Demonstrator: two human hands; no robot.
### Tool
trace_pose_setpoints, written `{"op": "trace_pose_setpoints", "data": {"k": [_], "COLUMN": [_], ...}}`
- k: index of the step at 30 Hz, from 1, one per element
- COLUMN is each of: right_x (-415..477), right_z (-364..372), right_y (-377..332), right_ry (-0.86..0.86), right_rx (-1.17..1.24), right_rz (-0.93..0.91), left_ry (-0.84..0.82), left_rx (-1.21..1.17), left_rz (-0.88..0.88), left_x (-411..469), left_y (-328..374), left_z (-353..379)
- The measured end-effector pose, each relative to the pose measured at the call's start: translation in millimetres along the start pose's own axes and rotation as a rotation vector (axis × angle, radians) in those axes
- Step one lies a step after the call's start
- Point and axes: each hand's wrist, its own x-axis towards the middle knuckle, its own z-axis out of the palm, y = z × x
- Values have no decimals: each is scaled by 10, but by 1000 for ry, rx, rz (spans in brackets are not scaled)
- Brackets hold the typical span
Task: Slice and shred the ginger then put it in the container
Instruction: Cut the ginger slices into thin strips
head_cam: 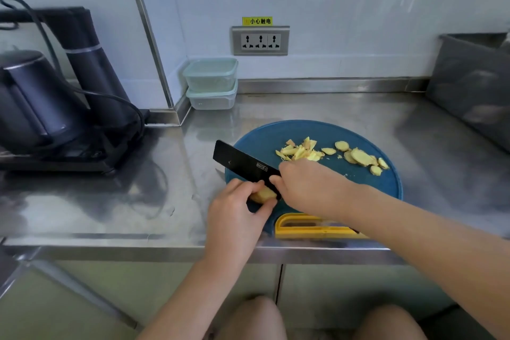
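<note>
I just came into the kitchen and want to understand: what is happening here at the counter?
A person is cutting ginger on a blue cutting board. The left hand holds a ginger piece, and the right hand grips a black knife with its blade against that piece. Cut slices and shreds lie farther back on the board. Two stacked containers stand by the wall.

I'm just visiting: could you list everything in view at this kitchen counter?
counter: one, steel, under everything
cutting board: one, blue, front centre
ginger shreds: one pile, yellow, mid-board
ginger slices: several, yellow, board's right side
ginger piece: one, yellow, against the knife blade
knife: one, black, over board's left edge
containers: two, clear, green-lidded, stacked at back
appliances: two, black, left
socket panel: one, grey, wall
bin: one, grey, far right
left hand: holds ginger piece
right hand: grips knife
</note>
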Motion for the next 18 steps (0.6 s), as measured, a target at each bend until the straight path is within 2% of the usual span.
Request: {"op": "trace_pose_setpoints", "data": {"k": [11, 18], "right_x": [-93, -169], "right_z": [-114, -309], "right_y": [179, 277], "right_ry": [-30, -1], "right_rx": [26, 197], "right_rz": [77, 90], "left_ry": [-7, -16], "left_rx": [1, 48], "left_rz": [-38, -9], "left_x": [-16, -38], "left_y": [42, 28], "left_z": [-20, 2]}}
